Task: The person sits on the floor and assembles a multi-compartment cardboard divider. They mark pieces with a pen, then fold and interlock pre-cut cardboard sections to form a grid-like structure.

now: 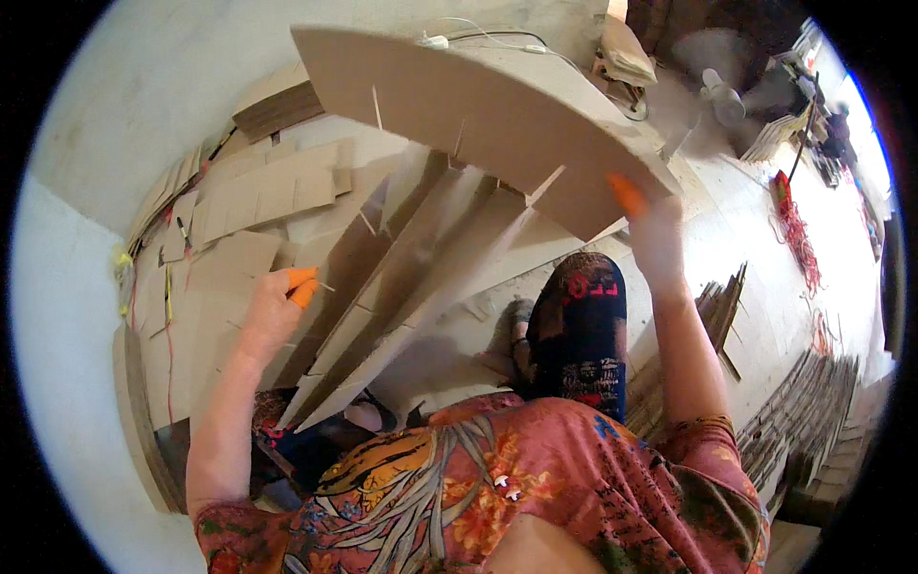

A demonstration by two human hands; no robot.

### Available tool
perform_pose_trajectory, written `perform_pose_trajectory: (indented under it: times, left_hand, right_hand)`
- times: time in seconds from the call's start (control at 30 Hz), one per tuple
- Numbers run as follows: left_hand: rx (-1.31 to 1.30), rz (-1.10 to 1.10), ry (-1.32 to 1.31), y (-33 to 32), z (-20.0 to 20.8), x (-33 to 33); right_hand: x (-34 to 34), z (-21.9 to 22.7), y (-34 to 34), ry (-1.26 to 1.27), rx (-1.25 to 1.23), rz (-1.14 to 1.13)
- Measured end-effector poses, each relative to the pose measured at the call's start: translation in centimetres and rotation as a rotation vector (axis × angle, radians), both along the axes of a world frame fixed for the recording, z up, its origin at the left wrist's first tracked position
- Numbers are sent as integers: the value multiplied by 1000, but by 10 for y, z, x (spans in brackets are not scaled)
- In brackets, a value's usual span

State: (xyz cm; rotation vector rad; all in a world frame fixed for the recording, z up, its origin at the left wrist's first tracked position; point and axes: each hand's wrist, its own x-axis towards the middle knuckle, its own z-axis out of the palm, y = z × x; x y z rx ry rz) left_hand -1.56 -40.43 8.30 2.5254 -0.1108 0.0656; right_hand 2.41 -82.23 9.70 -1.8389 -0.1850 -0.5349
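Note:
My right hand [655, 234], blurred and with an orange finger cover, grips the right end of a long slotted cardboard strip [459, 91]. This strip is raised crosswise over the far ends of several other cardboard strips [397, 277], which stand on edge side by side and run toward me. Slits show along its lower edge, above the standing strips; how deeply they interlock I cannot tell. My left hand [273, 311] has orange covers on its fingers, which are closed at the edge of the leftmost standing strip. Its fingertips are partly hidden.
Flat cardboard pieces [273, 191] lie to the left, with a cardboard stack [277, 110] behind them. On the right are stacked strips [803, 411], a red cord bundle [789, 230] and a fan [724, 99]. A white cable [435, 41] runs along the far wall.

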Motion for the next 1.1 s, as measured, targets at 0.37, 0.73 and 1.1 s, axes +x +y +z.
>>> perform_pose_trajectory:
  times: [0.37, 0.73, 1.1]
  left_hand:
    - [17, 74, 3, -9, 7, -3]
    - [231, -120, -333, -44, 26, 6]
    - [295, -252, -312, -137, 13, 66]
  right_hand:
    - [-5, -14, -4, 95, -202, 37]
    - [-8, -60, 6, 84, 24, 106]
    - [-2, -65, 11, -61, -116, 77]
